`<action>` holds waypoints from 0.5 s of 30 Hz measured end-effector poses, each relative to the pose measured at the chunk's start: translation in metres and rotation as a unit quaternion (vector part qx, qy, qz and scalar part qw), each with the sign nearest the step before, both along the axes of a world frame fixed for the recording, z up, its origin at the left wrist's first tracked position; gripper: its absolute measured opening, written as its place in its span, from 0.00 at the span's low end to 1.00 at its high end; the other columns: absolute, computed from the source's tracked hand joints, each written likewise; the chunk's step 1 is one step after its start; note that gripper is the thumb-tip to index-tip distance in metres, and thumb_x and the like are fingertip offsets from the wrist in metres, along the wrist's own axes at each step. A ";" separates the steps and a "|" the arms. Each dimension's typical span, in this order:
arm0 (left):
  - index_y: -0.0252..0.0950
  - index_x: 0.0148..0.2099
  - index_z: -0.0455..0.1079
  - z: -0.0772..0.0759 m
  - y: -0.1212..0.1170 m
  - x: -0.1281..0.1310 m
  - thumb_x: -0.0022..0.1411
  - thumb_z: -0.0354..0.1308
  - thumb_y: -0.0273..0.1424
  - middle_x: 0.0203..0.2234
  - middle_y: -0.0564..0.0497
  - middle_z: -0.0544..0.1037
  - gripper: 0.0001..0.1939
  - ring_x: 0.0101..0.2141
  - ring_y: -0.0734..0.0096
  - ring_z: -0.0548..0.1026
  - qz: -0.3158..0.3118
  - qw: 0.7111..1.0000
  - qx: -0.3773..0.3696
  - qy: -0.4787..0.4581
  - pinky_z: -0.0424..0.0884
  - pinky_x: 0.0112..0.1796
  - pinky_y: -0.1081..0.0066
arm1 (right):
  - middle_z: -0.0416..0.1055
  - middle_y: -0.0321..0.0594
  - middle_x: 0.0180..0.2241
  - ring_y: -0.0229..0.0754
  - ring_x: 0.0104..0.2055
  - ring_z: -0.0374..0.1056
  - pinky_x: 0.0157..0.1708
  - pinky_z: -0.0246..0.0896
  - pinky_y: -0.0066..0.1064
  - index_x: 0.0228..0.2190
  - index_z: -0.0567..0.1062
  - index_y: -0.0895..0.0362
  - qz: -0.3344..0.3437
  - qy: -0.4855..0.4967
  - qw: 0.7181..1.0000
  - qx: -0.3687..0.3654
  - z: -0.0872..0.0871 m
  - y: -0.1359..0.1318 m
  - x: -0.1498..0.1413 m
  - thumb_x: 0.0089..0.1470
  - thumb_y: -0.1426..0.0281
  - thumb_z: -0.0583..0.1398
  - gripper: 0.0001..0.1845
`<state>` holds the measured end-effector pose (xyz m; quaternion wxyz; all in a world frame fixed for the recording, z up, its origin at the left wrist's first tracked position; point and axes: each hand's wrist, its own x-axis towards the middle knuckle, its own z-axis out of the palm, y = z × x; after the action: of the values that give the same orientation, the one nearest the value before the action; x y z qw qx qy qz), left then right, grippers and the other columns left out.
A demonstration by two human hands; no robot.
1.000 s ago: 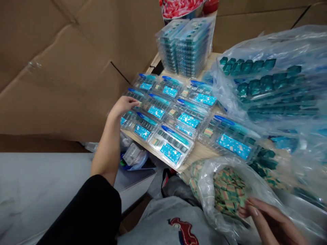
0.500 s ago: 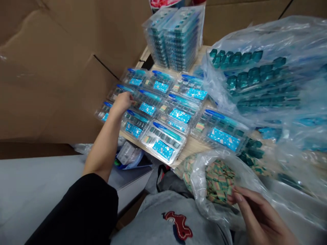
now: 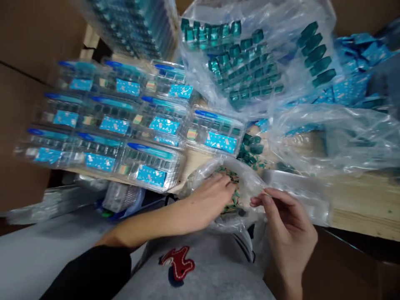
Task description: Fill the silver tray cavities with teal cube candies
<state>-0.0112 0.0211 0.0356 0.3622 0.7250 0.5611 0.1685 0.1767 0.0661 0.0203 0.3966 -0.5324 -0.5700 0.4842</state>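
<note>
My left hand [image 3: 211, 198] reaches into an open clear plastic bag [image 3: 246, 171] of small striped pieces [image 3: 231, 204] in green and orange tones. Its fingertips are hidden among the pieces. Just right of the bag's rim, my right hand [image 3: 286, 225] is closed in a pinch, thumb against finger. Whatever lies in that pinch is too small to make out. Left of the bag stand clear plastic packs [image 3: 150, 160] in rows, each with a blue pen, dark green blocks and a blue patterned packet. Many also show a small striped piece. A single pack [image 3: 218, 133] lies behind the bag.
Tall stacks of clear packs [image 3: 134, 25] rise at the back left. A large plastic bag [image 3: 200, 58] of dark green trays lies behind, with blue patterned packets [image 3: 350, 87] to its right. Loose green bits [image 3: 250, 148] and a clear tray [image 3: 300, 191] are on the wooden table [image 3: 365, 204].
My left hand has left the packs at the far left and gone into the bag of striped pieces. My right hand stays pinched beside the bag. The view has swung right.
</note>
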 end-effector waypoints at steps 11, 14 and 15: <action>0.28 0.45 0.69 -0.058 0.042 0.044 0.65 0.48 0.23 0.44 0.37 0.76 0.10 0.47 0.51 0.71 0.021 0.981 -0.047 0.187 0.68 0.49 0.54 | 0.75 0.34 0.31 0.36 0.27 0.72 0.28 0.71 0.28 0.36 0.79 0.51 0.001 0.036 0.999 0.017 -0.004 -0.002 0.015 0.56 0.74 0.63 0.07; 0.27 0.46 0.68 -0.060 0.042 0.045 0.64 0.51 0.23 0.45 0.35 0.75 0.09 0.48 0.50 0.72 0.027 0.980 -0.050 0.189 0.69 0.48 0.54 | 0.75 0.34 0.31 0.36 0.28 0.72 0.29 0.71 0.28 0.37 0.79 0.51 0.011 0.042 0.999 0.028 -0.004 -0.002 0.015 0.56 0.75 0.63 0.08; 0.26 0.46 0.68 -0.061 0.042 0.044 0.63 0.52 0.23 0.45 0.35 0.75 0.10 0.48 0.49 0.72 0.029 0.981 -0.050 0.187 0.69 0.48 0.53 | 0.75 0.34 0.31 0.36 0.28 0.72 0.29 0.71 0.28 0.37 0.79 0.51 0.013 0.042 0.998 0.033 -0.004 -0.002 0.014 0.56 0.75 0.63 0.08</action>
<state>0.0333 0.0636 -0.0254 0.2813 0.7081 0.6475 0.0118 0.1912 0.0645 0.0164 0.4311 -0.4908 -0.5756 0.4918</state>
